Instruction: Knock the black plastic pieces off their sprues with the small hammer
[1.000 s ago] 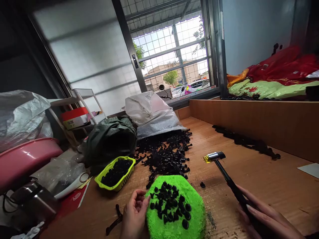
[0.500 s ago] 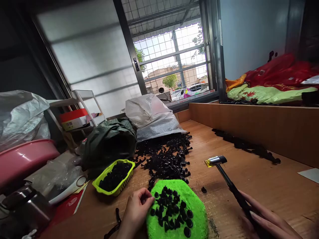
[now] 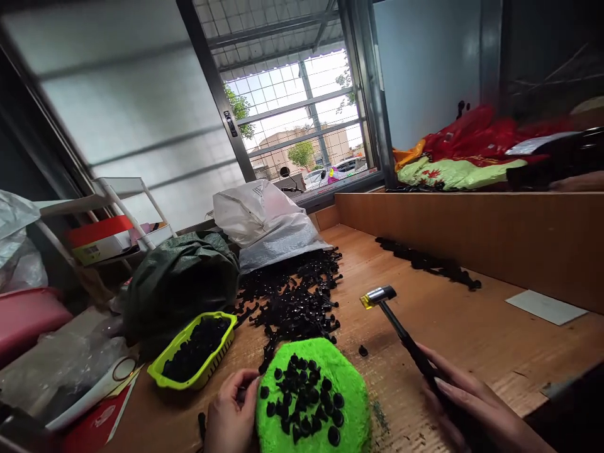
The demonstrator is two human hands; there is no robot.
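Observation:
My right hand (image 3: 465, 399) is wrapped round the black handle of a small mallet (image 3: 384, 296). Its head has a metal middle, one clear yellow face and one black face, and hangs above the wooden tabletop. A bright green pad (image 3: 346, 380) lies in front of me, strewn with several small black mushroom-shaped pieces (image 3: 306, 396). At the pad's left edge is my left hand (image 3: 231, 412), its fingers curled together. Something dark shows in its curl, but I cannot make out what it is. A loose black piece (image 3: 363, 350) lies right of the pad.
Behind the pad, a heap of black parts (image 3: 295, 302) spills from a white sack (image 3: 278, 233). A yellow-green basket (image 3: 207, 371) of black pieces and a dark green sack (image 3: 184, 277) stand left. More black parts (image 3: 429, 261) line the wooden board (image 3: 472, 220) at right.
My view has turned to the right, so the scene sits further left. My left hand's fingers have curled in closer at the pad's edge. The mallet stays raised in my right hand.

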